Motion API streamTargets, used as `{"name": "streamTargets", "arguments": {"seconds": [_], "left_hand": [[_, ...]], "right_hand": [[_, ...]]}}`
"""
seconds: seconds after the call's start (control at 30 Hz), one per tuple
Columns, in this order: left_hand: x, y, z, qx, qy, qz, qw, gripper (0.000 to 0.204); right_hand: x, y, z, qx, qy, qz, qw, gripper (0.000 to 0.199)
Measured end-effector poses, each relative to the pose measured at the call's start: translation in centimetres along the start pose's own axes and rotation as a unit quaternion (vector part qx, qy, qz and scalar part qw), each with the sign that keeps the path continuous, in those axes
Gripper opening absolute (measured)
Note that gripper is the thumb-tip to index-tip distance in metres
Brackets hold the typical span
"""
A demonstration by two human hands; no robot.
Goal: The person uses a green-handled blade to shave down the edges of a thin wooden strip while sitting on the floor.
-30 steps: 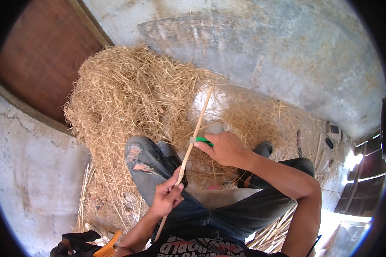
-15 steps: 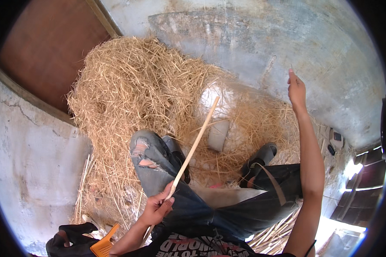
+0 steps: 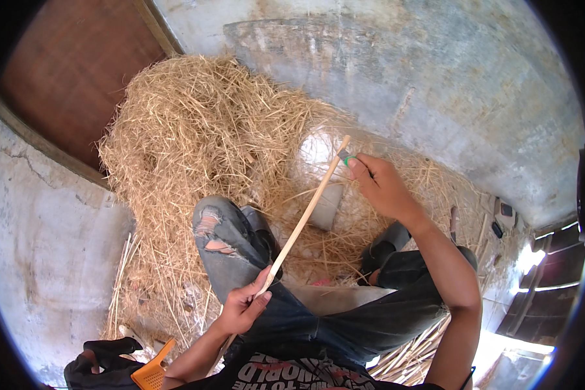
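Observation:
A long pale wooden stick [image 3: 305,213] slants up and away from me across my lap. My left hand [image 3: 246,304] is closed around its lower part, above my left thigh. Near the stick's far end, my right hand [image 3: 382,185] pinches a small grey blade with a green part [image 3: 345,157]. The blade lies against the stick just below its tip. Fingers of the right hand hide most of what lies behind the green part.
A large straw heap [image 3: 195,123] rises against the walls at the far left. A pale block [image 3: 327,207] lies between my feet. Cut sticks [image 3: 413,344] are stacked by my right thigh. An orange plastic piece [image 3: 155,370] and dark cloth [image 3: 94,367] sit at lower left.
My right hand has come down and left from beside the far wall to the stick's far end, bringing the blade against it. The stick has shifted slightly; my left hand still grips it.

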State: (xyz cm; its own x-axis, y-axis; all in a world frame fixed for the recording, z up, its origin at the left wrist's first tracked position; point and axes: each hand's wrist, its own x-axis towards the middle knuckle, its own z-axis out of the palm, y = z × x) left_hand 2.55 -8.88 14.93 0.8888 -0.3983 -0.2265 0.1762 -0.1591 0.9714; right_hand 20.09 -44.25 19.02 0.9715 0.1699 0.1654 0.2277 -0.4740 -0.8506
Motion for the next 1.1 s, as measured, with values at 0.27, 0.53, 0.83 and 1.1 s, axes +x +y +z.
{"name": "streamTargets", "arguments": {"seconds": [0.27, 0.53, 0.83, 1.1], "left_hand": [[1.4, 0.1, 1.4, -0.079, -0.022, 0.002, 0.997, 0.056], [2.6, 0.5, 2.0, -0.123, -0.055, 0.011, 0.991, 0.057], [4.4, 0.5, 2.5, -0.147, -0.029, 0.025, 0.988, 0.056], [5.4, 0.4, 3.3, -0.157, -0.02, 0.038, 0.987, 0.055]], "right_hand": [[-2.5, -1.3, 3.3, -0.019, -0.076, 0.0, 0.997, 0.048], [-0.6, 0.0, 2.0, 0.017, 0.013, 0.066, 0.998, 0.054], [-3.8, -2.6, 5.6, 0.032, -0.133, 0.049, 0.989, 0.059], [-5.2, -3.4, 5.9, 0.046, -0.186, 0.011, 0.981, 0.06]]}}
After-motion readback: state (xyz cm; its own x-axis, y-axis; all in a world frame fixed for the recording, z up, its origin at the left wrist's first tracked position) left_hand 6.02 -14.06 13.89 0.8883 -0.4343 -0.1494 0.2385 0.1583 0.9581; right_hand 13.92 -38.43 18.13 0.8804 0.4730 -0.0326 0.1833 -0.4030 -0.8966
